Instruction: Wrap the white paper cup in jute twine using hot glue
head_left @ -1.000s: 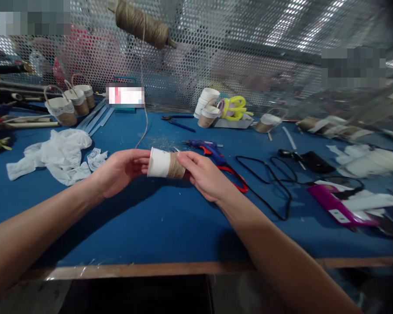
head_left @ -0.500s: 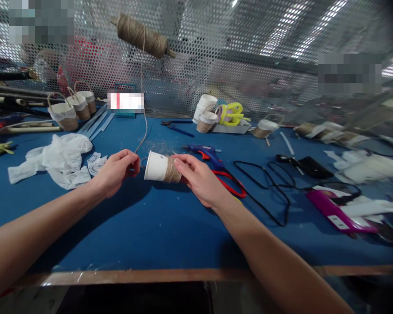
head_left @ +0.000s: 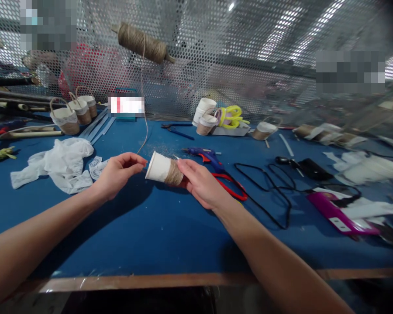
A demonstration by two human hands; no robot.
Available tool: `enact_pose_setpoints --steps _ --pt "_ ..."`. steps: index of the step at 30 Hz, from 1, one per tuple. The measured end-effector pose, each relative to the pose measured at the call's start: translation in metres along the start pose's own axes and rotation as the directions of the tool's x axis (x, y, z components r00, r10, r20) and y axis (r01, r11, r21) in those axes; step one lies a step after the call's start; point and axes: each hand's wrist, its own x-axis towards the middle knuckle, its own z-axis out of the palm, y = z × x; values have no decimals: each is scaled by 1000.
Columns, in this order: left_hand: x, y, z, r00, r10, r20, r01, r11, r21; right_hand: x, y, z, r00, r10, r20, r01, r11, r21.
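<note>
White cup, smooth and tapered, wears coarse brown twine.

Glue gun behind and right of cup; on tabletop, fabric heap left, cord right, pliers rear.

White cup with brown twine band, plain blue tabletop, blue-and-red glue gun

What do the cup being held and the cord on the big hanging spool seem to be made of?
Held cup: likely paper, smooth and matte white with a lipped edge; any coating is unclear. Spool cord: probably jute, judging by its dull brown, coarse-looking strands.
</note>
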Motion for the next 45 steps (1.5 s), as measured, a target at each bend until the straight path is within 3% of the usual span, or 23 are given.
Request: enact_pose_setpoints --steps 2,8,13,16,18,22,27,30,37,45 --pt "1 0 0 1000 11 -9 -11 1000 -21 -1 2 -1 997 -59 -51 55 994 -94" --pt "-2 2 2 998 -22 62 26 998 -59 1 4 -4 989 -127 -81 111 979 -173" --pt "-2 3 4 998 -59 10 59 998 -13 1 1 -4 980 -166 -108 140 966 -217" --pt "0 0 3 1000 -14 17 14 1000 8 -2 -2 -1 975 -213 -63 192 950 -246" --pt "-1 -1 3 997 2 82 2 999 -52 -4 -2 1 963 -269 -13 256 929 -267" --pt "-9 4 9 962 -79 262 152 950 -272 -8 1 4 895 -437 91 434 805 -405" --pt "-17 14 14 924 -246 292 349 855 -384 -12 -3 4 743 -609 279 649 553 -522" --pt "-19 16 16 917 -294 270 382 840 -385 -14 -6 4 709 -619 338 685 490 -540" --pt "-21 13 20 917 -348 195 395 862 -318 -19 -5 11 668 -622 410 730 439 -523" --pt "-16 11 19 897 -405 178 442 838 -318 -17 -5 9 690 -602 402 713 470 -521"
